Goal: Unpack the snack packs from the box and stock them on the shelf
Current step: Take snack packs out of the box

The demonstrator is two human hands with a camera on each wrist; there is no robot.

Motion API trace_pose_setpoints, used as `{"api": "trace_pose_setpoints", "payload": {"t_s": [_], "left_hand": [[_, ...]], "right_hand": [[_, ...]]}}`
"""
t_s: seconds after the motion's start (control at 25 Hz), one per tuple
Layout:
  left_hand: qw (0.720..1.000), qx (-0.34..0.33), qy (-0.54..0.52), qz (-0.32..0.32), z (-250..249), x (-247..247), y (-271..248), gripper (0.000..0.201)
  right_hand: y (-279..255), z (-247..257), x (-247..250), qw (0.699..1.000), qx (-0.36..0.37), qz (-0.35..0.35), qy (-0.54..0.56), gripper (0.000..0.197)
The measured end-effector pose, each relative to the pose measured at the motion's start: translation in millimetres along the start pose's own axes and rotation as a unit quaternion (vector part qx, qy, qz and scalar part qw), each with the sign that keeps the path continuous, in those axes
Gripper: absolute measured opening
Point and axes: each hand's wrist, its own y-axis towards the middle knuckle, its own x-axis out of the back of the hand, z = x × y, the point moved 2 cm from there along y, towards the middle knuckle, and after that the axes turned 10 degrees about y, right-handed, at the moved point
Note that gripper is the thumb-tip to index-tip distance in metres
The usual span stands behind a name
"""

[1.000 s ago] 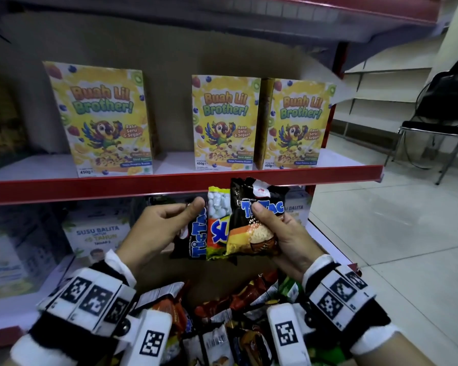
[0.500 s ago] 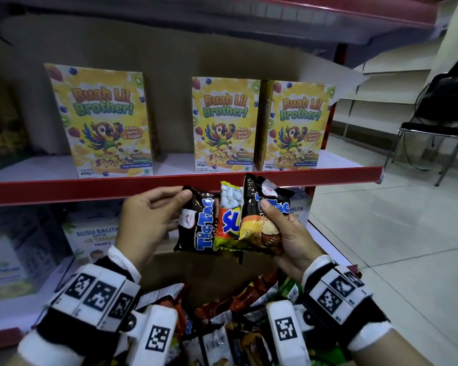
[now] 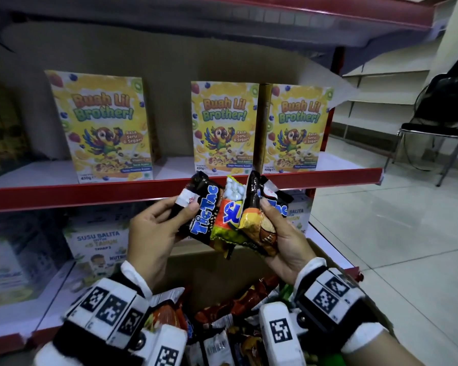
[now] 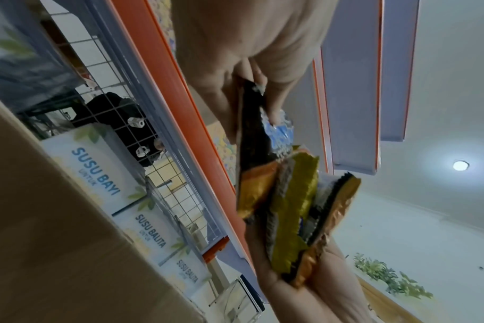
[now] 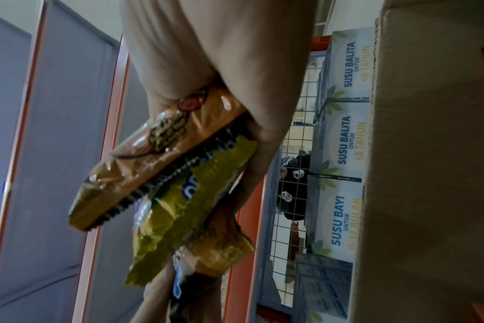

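Three snack packs are fanned out just below the red shelf edge (image 3: 90,191). My left hand (image 3: 156,228) pinches the left black TicTac pack (image 3: 202,210) at its top corner, thumb on its front. My right hand (image 3: 280,233) grips the right black-and-orange TicTac pack (image 3: 257,215), with the yellow-green pack (image 3: 229,220) wedged between the two. In the left wrist view the left thumb and fingers clamp the black pack (image 4: 252,131). The right wrist view shows the orange pack (image 5: 152,153) over the yellow-green one (image 5: 185,209). The open cardboard box (image 3: 222,268) below holds several more packs (image 3: 222,326).
Three yellow cereal boxes (image 3: 224,128) stand on the shelf above, with a gap between the left one (image 3: 101,125) and the pair. White milk cartons (image 3: 98,249) fill the lower shelf. A black chair (image 3: 434,133) stands on the tiled floor at right.
Both hands have lifted the three packs up toward the red shelf edge. The left hand let go briefly half a second ago and now pinches the left TicTac pack again.
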Motion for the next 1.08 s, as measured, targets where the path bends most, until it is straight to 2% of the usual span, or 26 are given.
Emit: {"api": "trace_pose_setpoints", "payload": {"t_s": [0.04,0.12,0.32,0.52,0.6,0.72,0.76,0.84,0.96,1.08], "left_hand": [[0.999,-0.013,-0.005,-0.037,1.2,0.2,1.2,0.018],[0.998,-0.014,-0.016,-0.055,2.6,0.0,3.7,0.02],[1.0,-0.013,0.018,-0.007,-1.6,17.0,17.8,0.027],[0.997,0.013,0.067,0.044,-1.0,28.1,24.6,0.04],[0.993,0.023,0.097,0.07,1.2,17.3,17.2,0.047],[0.993,0.042,0.082,0.073,3.5,2.1,9.3,0.056],[0.992,0.053,0.075,0.082,3.4,0.4,8.9,0.055],[0.983,0.084,0.061,0.148,1.9,-1.8,5.8,0.053],[0.964,0.118,0.048,0.234,9.3,-5.4,-2.4,0.047],[0.971,0.111,0.014,0.21,19.6,-12.5,-2.9,0.042]], "right_hand": [[0.5,-2.1,-1.3,1.0,-0.005,-0.001,-0.002,0.06],[1.4,-4.2,-3.4,1.0,-0.014,0.0,-0.003,0.059],[4.1,8.1,8.6,1.0,0.015,-0.01,-0.012,0.063],[-1.2,23.9,13.3,0.999,0.023,0.049,-0.01,0.039],[-2.9,15.7,10.2,0.998,-0.004,0.062,-0.032,0.046],[-3.1,1.1,4.4,0.995,-0.039,0.054,-0.077,0.065],[-2.4,1.1,2.7,0.995,-0.033,0.041,-0.082,0.067],[-0.8,7.1,2.8,0.998,-0.007,0.011,-0.063,0.068],[1.2,13.3,7.2,0.999,0.013,0.007,-0.028,0.06],[1.5,10.3,8.3,0.998,0.015,0.017,-0.067,0.054]]}}
